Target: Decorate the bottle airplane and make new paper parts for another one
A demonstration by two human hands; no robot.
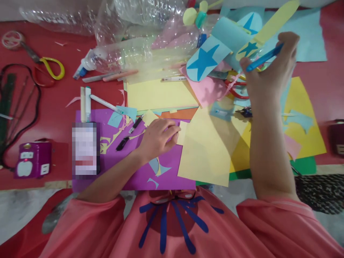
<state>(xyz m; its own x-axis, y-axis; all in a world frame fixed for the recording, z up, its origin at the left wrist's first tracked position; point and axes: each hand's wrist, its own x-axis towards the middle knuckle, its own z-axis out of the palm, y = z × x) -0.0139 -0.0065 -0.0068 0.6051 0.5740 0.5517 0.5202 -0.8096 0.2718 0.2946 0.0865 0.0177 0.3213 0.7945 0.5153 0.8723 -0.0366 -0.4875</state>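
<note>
My right hand [274, 71] is raised over the right side of the table with a blue pen [264, 57] held across it. Close to its fingers is a paper craft: a light-blue paper roll [229, 34], rounded flaps with a dark blue star [202, 62], and a long pale-yellow strip [278, 19]. My left hand [161, 136] rests over the purple sheet [172, 179], fingers curled, with a small pale-yellow paper piece [182, 133] at its fingertips. Beside that piece lies a larger pale-yellow sheet [206, 147].
Clear plastic bottles [129, 46] lie along the back. Scissors with yellow and red handles [53, 68], a phone [85, 148] and a purple box-shaped device [32, 159] are at left. Red-handled scissors [238, 95] sit under papers. Markers [106, 104], a black pen [130, 132] and paper scraps are scattered about.
</note>
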